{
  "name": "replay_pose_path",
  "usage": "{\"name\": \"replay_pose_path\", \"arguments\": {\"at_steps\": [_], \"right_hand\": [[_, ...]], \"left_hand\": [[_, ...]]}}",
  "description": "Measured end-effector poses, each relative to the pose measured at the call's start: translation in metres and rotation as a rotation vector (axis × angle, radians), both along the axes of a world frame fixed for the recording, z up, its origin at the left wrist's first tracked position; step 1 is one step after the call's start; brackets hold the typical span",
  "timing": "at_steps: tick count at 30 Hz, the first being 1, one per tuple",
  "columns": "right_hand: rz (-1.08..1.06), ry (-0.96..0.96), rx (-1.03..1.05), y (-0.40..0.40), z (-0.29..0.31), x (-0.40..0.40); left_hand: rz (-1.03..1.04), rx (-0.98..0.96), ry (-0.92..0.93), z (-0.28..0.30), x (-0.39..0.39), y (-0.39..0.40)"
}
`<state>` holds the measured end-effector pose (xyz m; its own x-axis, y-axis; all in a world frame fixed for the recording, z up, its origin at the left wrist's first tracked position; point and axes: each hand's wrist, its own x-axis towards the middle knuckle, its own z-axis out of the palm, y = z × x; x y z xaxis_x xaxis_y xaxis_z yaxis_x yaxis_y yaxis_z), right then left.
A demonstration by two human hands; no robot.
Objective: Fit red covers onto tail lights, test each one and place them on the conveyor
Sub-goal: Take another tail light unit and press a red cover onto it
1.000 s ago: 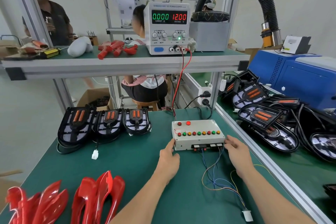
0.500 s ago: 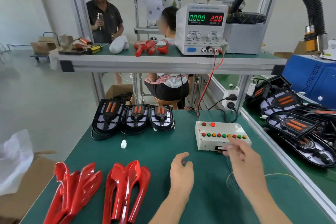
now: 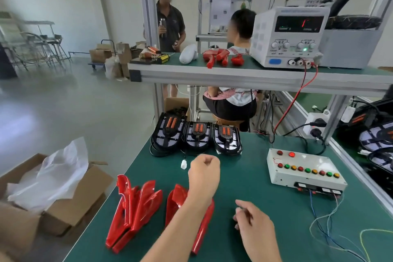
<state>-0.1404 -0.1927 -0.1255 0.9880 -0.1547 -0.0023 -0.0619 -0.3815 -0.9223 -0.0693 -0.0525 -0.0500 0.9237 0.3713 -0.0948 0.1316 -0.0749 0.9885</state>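
Green tabletop (image 3: 244,187): fitting step not begun. Left hand (image 3: 204,169) clenched, empty, above red covers (image 3: 136,208); right hand (image 3: 253,222) loose, empty. Next: grasp cover, take tail light (image 3: 198,137).

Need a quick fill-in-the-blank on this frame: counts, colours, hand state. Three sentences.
1. ____ black tail lights stand in a row at the far edge of the green table.
2. The left hand hangs over the table with its fingers ____ and holds nothing.
3. The stacked covers at the table's near left are ____ in colour.

Missing words: three; curled; red
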Motion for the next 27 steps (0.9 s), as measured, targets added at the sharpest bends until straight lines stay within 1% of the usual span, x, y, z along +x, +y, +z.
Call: {"name": "replay_pose_path", "arguments": {"at_steps": [3,5,7,9,11,14,16,19,21,23,24,25,27], "right_hand": [[-0.003,-0.022,-0.023,0.001,0.001,-0.002],[-0.009,-0.020,-0.020,0.001,0.002,-0.004],[-0.029,-0.020,0.004,0.002,0.001,-0.003],[-0.039,-0.024,0.016,0.003,0.001,-0.002],[-0.042,-0.037,0.010,0.004,0.001,-0.002],[-0.054,-0.081,-0.026,0.006,0.002,0.000],[-0.071,-0.118,-0.043,0.008,0.001,0.002],[-0.104,-0.157,-0.055,0.011,-0.001,0.005],[-0.116,-0.166,-0.077,0.013,-0.002,0.007],[-0.119,-0.152,-0.083,0.014,-0.004,0.008],[-0.120,-0.146,-0.074,0.014,-0.005,0.009],[-0.125,-0.147,-0.060,0.015,-0.007,0.009],[-0.141,-0.161,-0.034,0.016,-0.008,0.010]], "left_hand": [[0.148,0.126,-0.011,0.016,0.021,0.044],[0.219,0.253,0.023,0.019,0.039,0.073],[0.274,0.356,0.100,0.017,0.059,0.102],[0.332,0.418,0.214,0.011,0.076,0.131],[0.333,0.473,0.335,0.005,0.087,0.156],[0.245,0.542,0.431,-0.006,0.105,0.185],[0.144,0.506,0.423,-0.010,0.116,0.192],[0.072,0.365,0.367,-0.018,0.124,0.192],[0.080,0.360,0.401,-0.026,0.128,0.191],[0.122,0.432,0.472,-0.030,0.131,0.189],[0.145,0.460,0.477,-0.031,0.131,0.188],[0.148,0.459,0.463,-0.032,0.133,0.188],[0.144,0.395,0.395,-0.034,0.136,0.189]]}}
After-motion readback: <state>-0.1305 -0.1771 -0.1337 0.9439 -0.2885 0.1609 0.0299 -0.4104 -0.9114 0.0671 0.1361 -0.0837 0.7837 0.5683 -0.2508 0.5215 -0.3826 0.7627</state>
